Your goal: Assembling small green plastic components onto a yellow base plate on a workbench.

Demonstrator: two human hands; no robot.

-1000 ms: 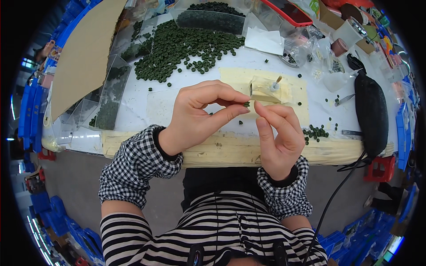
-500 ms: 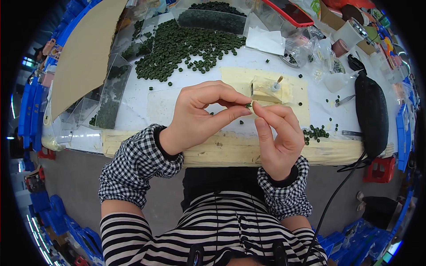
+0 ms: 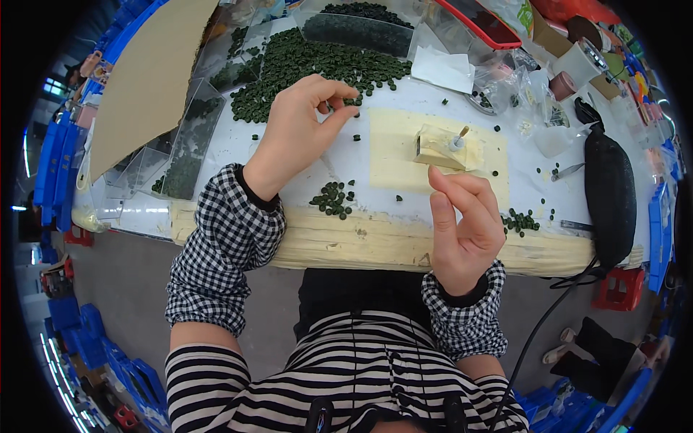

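Observation:
My left hand [image 3: 299,130] is over the near edge of a heap of small dark green round pieces [image 3: 317,65]. Its thumb and forefinger are apart, with dark green showing in the gap; whether a piece is touched there is unclear. To the right, my right hand [image 3: 465,224] is raised above the table's front edge, thumb and fingertips pinched together. Anything between them is too small to make out. Beyond it, a pale yellow block [image 3: 437,148] bears a small white cup [image 3: 456,142] with a brown stick standing in it.
Small groups of green pieces lie near the front edge, one at left [image 3: 332,200] and one at right [image 3: 521,221]. A cardboard sheet [image 3: 137,86] and clear trays [image 3: 191,144] are on the left. A black pouch [image 3: 608,191] is at right; a red-edged phone [image 3: 480,22] lies far back.
My hands have parted. The left moved away and left to the heap, its fingertips opening; the small green piece between both hands no longer shows there. The right stayed nearly in place, pinched.

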